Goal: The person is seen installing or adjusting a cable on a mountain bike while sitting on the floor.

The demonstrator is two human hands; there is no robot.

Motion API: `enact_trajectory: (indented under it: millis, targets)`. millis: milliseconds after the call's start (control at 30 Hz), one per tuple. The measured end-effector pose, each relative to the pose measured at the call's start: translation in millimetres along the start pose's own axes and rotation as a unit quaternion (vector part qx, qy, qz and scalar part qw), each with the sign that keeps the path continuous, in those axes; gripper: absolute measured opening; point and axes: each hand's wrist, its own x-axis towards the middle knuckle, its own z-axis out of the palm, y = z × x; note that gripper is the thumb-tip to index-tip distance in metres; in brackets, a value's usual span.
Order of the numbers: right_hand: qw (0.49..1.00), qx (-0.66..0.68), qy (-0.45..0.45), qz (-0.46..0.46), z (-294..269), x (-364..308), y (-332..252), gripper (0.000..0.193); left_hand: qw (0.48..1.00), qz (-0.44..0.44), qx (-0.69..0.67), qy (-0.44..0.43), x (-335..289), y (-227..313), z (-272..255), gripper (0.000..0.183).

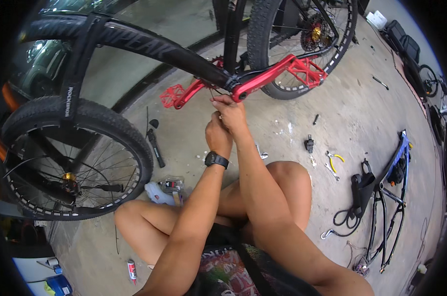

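A black mountain bike frame (149, 48) spans the top of the head view. Its red crank arm (265, 81) ends in a red platform pedal (307, 70), and another red pedal (172, 95) shows on the far side. Just under the crank's axle, my right hand (232, 114) is closed, its fingertips pinched together close to the frame's underside. My left hand (218, 134), below the watch on that wrist, is curled closed right against my right hand. Whatever lies between the fingers of either hand is hidden or too small to name.
The front wheel (134, 143) stands at left, the rear wheel (263, 44) at top. On the concrete lie a hand pump (156, 148), yellow-handled pliers (336, 159), a wrench (332, 171), a black bag (360, 190) and a bare bike frame (388, 197). A tube (132, 271) lies lower left.
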Motion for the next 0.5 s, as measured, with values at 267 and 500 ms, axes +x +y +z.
enact_trajectory:
  millis: [267, 500]
  targets:
    - [0.989, 0.109, -0.052, 0.08, -11, 2, -9, 0.017, 0.955, -0.049, -0.218, -0.193, 34, -22, -27, 0.014]
    - [0.995, 0.091, -0.033, 0.0, -3, 6, 10, 0.016, 0.915, -0.109, -0.327, -0.21, 27, -36, -31, 0.011]
